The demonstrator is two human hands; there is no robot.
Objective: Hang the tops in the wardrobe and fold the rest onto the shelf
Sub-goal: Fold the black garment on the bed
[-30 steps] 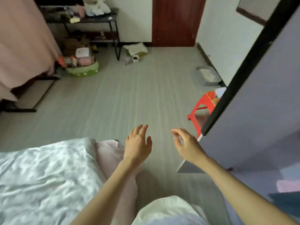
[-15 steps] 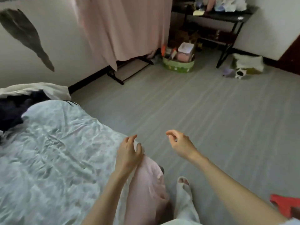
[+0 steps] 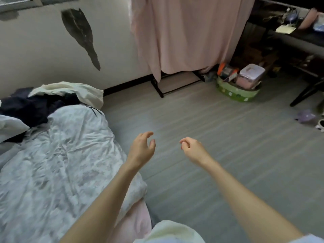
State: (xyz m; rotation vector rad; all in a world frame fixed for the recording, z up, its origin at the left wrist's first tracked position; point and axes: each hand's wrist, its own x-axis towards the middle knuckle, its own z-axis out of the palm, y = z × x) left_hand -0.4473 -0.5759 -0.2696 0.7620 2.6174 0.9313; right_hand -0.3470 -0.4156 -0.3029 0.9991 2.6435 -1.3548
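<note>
Left hand (image 3: 142,148): centre of frame, above the bed's right edge, fingers loosely curled, holding nothing. Right hand (image 3: 192,148): just right of it, over the grey floor (image 3: 219,137), fingers loosely curled, empty. Clothes pile (image 3: 43,100): upper left, at the far end of the bed (image 3: 52,163), dark garments under a cream garment (image 3: 77,91), well apart from both hands. Pink curtain (image 3: 189,34): top centre, hanging to the floor. Green basket (image 3: 236,91): upper right, on the floor, holding a pink box (image 3: 249,76). Dark bench (image 3: 296,36): top right corner, carrying small items.
</note>
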